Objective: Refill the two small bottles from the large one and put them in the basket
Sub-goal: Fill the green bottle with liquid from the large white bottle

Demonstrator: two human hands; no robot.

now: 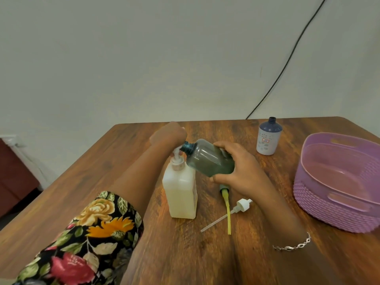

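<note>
Right hand [242, 167] is clamped round the lower body of the tilted grey bottle [207, 159], whose open neck sits at the pump [176, 156] of the large bottle [181, 194]. Left hand [168, 136] bears down on that pump, fingers hidden, so I cannot tell its grip. Light, smooth plastic, probably slippery: hold it mid-body.

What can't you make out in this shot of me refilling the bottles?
In the head view:
- Pump head of the large bottle: covered by the left hand, whose grip is hidden too.
- Fill level of the tinted bottle: masked by dark plastic and the right hand.
- Label on the far bottle: too small to read.
- Right side of the basket: cut off by the frame edge.
</note>
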